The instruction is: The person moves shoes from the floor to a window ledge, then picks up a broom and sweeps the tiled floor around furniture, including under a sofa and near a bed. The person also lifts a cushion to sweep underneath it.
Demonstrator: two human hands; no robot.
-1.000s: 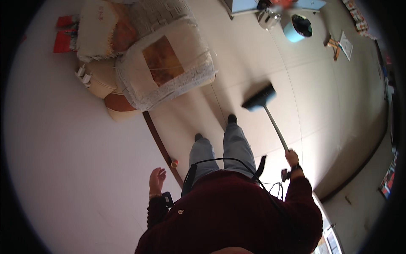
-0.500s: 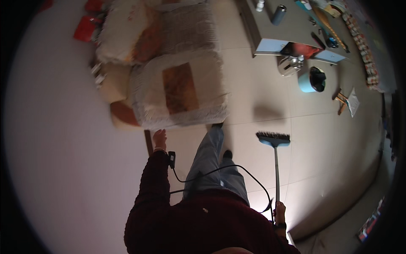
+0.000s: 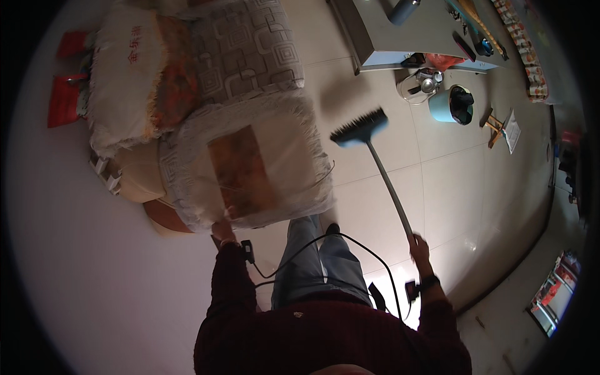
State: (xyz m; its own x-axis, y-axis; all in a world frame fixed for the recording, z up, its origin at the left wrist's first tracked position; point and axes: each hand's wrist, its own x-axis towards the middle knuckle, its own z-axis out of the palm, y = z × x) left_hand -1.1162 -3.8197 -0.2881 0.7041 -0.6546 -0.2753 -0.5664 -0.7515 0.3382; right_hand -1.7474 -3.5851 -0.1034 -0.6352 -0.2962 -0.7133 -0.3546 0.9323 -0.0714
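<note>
My right hand (image 3: 419, 249) is closed round the grey pole of a broom (image 3: 389, 184), whose blue-and-black bristled head (image 3: 360, 130) is out over the tiled floor, right of the sofa. My left hand (image 3: 222, 228) is at the near edge of a fringed pale sofa cover with an orange-brown rectangle (image 3: 240, 169); its fingers are blurred against the fabric, so I cannot tell whether they grip it.
A grey low table (image 3: 369, 28) stands at the back, with a light-blue bin (image 3: 441, 106), a steel kettle (image 3: 424, 84) and a wooden stool (image 3: 493, 127) nearby. Pale cushions (image 3: 128, 81) lie on the sofa, against the white wall (image 3: 75, 237) on my left.
I have moved up to the sofa. My left hand has risen from beside my leg to the cover's edge. The broom head has swung left and away from me since half a second ago.
</note>
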